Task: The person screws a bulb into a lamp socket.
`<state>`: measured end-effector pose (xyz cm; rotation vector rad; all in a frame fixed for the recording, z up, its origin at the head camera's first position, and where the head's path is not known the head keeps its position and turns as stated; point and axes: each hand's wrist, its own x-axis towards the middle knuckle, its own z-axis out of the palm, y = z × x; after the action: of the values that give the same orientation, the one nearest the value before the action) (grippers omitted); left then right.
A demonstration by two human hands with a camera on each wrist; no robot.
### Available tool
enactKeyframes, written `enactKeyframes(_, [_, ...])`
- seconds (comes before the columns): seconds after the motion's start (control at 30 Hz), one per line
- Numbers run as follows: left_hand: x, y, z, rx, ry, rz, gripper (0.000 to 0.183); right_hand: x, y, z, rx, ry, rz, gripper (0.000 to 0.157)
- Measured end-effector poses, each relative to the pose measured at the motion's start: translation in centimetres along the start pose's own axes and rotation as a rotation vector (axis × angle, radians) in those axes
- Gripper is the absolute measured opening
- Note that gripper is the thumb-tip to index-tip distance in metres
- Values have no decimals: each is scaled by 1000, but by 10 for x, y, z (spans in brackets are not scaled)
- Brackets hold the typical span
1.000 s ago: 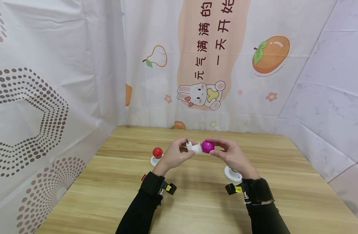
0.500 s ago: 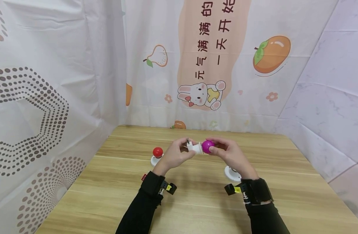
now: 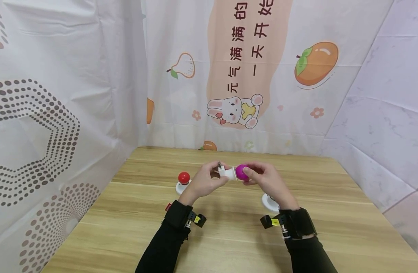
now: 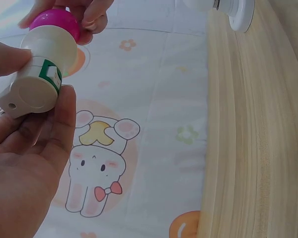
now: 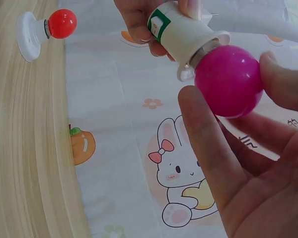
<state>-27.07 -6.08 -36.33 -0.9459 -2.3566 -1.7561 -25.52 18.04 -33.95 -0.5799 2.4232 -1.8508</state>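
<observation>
My left hand (image 3: pixel 206 182) grips a white plug-in lamp socket (image 3: pixel 231 174) between thumb and fingers, above the table. A rocker switch (image 5: pixel 159 25) in a green surround shows on the socket's side, and metal prongs stick out of its far end. My right hand (image 3: pixel 270 185) holds a magenta light bulb (image 5: pixel 229 82) with its thumb and fingers around it. Part of the bulb's metal screw base (image 5: pixel 206 51) shows at the socket's mouth. How deep it sits inside is hidden.
A red bulb (image 3: pixel 184 178) stands in a round white base on the wooden table (image 3: pixel 229 239), left of my left hand. Another round white base (image 3: pixel 271 204) lies under my right wrist, partly covered. Printed curtains (image 3: pixel 181 98) rise behind and beside the table.
The right thumb and fingers have shifted around the magenta bulb, the thumb moving up over its near side. The left hand and the socket have stayed almost still.
</observation>
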Motion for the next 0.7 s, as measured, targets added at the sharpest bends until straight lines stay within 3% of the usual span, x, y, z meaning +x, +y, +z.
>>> enactKeyframes(0.4, [0, -1, 0, 38, 7, 25, 27, 2, -1, 5, -55, 62, 70, 52])
enactKeyframes(0.7, [-1, -1, -3, -15, 7, 14, 27, 0, 5, -4, -81, -22, -117, 48])
